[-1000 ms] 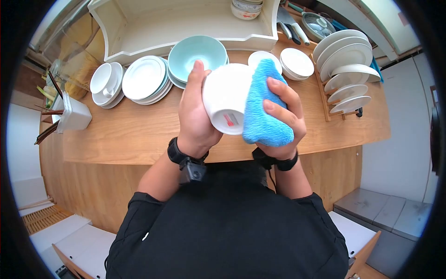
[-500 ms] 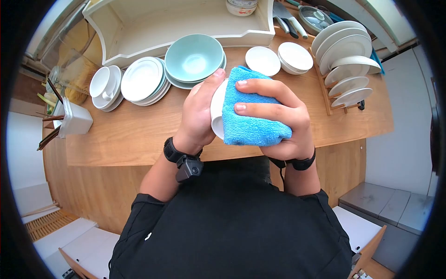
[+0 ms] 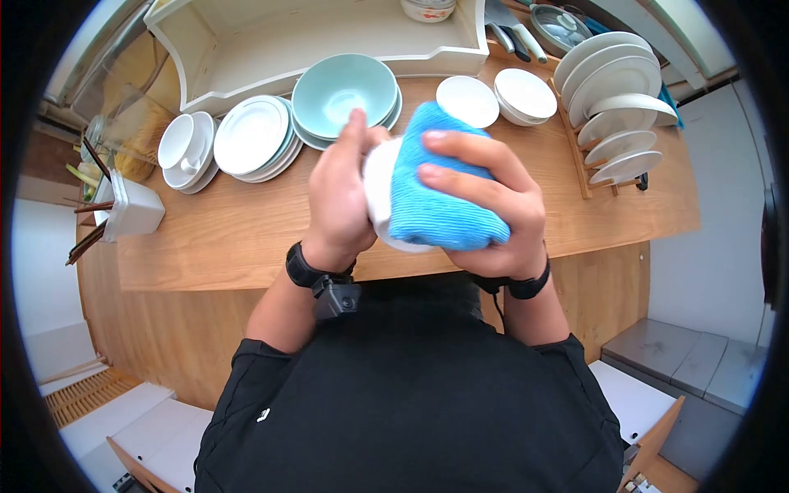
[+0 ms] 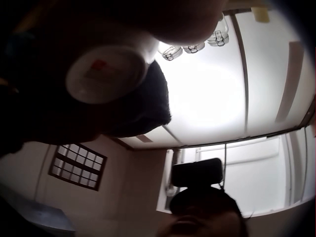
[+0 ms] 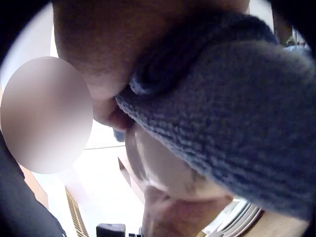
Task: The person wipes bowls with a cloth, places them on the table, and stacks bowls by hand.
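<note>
1. Holder (image 3: 136, 205): at the table's (image 3: 205, 246) left end, chopsticks (image 3: 92, 156) leaning out of it.
2. Cup (image 3: 177, 141): sits on stacked saucers (image 3: 201, 168), beside the plates (image 3: 251, 135), which are also stacked.
3. Green bowl (image 3: 343, 94): mouth up, just right of the plates, beyond my hands.
4. My left hand (image 3: 337, 201): grasping the bowl (image 3: 378, 185) from its left side, thumb pointing away from me.
5. Bowl: white, raised between my hands, tilted; the left wrist view shows a red mark on its base.
6. Cloth (image 3: 444, 205): blue, covering the bowl's right side.
7. My right hand (image 3: 514, 209): fingers curled over the cloth, grasping it against the bowl.
8. Small bowls (image 3: 526, 93): behind my right hand, near the rack (image 3: 574, 148), which holds upright dishes (image 3: 615, 89).
</note>
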